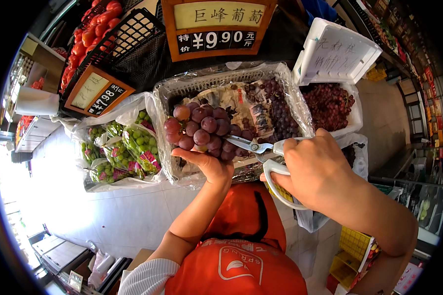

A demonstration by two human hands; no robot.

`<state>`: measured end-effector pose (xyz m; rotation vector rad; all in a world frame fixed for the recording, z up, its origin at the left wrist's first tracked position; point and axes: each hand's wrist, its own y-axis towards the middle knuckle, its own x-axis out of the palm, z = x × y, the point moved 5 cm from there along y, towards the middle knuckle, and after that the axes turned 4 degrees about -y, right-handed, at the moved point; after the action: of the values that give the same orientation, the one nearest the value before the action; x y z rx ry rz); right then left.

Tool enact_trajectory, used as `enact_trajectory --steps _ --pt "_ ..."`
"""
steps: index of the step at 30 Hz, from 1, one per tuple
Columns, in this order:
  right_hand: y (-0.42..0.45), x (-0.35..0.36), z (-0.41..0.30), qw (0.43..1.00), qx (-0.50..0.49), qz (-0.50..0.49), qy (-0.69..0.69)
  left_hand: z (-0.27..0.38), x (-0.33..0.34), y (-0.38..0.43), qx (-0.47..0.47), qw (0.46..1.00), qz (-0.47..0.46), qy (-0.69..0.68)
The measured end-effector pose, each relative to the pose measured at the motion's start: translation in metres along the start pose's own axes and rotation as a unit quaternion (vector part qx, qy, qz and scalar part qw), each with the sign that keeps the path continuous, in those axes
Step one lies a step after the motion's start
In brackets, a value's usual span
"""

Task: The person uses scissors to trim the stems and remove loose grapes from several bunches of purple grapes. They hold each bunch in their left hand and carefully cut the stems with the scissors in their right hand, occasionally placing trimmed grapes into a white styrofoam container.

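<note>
A bunch of reddish-purple grapes (208, 127) rests on my left hand (210, 162), which supports it from below with the thumb out at the left side. My right hand (313, 166) grips white-handled scissors (280, 166). Their metal blades reach left into the right side of the bunch, where the tips are partly hidden among the grapes. Below the bunch stands a crate (192, 85) lined with clear plastic. Inside it lie crumpled printed paper (240, 99) and smaller dark grapes (282, 114) along the right side.
Left of the crate, a plastic-lined box holds bagged green grapes (140, 143). To the right, a white foam box contains small red grapes (328, 107), with a handwritten foam lid (339, 51) behind. Wood-framed price signs (217, 29) and a black basket of tomatoes (92, 37) stand farther back.
</note>
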<state>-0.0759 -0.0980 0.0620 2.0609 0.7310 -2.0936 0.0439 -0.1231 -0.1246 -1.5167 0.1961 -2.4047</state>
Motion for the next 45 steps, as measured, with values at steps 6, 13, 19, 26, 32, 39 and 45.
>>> enact_trajectory --steps 6,13,19,26,32,39,45 --pt "-0.004 -0.014 0.011 0.994 0.061 -0.081 0.047 0.007 0.013 0.001 -0.013 0.999 0.008 0.03" --pt "-0.024 -0.04 0.032 0.986 0.125 -0.066 0.092 0.016 0.013 0.016 0.001 0.999 -0.036 -0.015" --pt "-0.025 -0.017 0.061 0.933 0.164 0.009 0.321 0.032 0.002 0.029 -0.082 0.988 -0.102 -0.082" --pt "-0.031 0.115 0.076 0.765 0.098 -0.089 0.63 0.024 0.042 0.014 -0.279 0.906 -0.204 -0.244" --pt "-0.007 0.126 0.042 0.644 0.075 0.146 0.747 0.019 0.045 0.008 -0.285 0.927 -0.184 -0.162" --pt "0.015 0.109 0.018 0.592 0.042 0.227 0.772 -0.002 0.047 -0.003 -0.342 0.894 -0.214 -0.198" --pt "0.01 0.143 0.023 0.527 0.04 0.242 0.813 -0.022 0.026 -0.009 -0.4 0.901 -0.126 -0.105"
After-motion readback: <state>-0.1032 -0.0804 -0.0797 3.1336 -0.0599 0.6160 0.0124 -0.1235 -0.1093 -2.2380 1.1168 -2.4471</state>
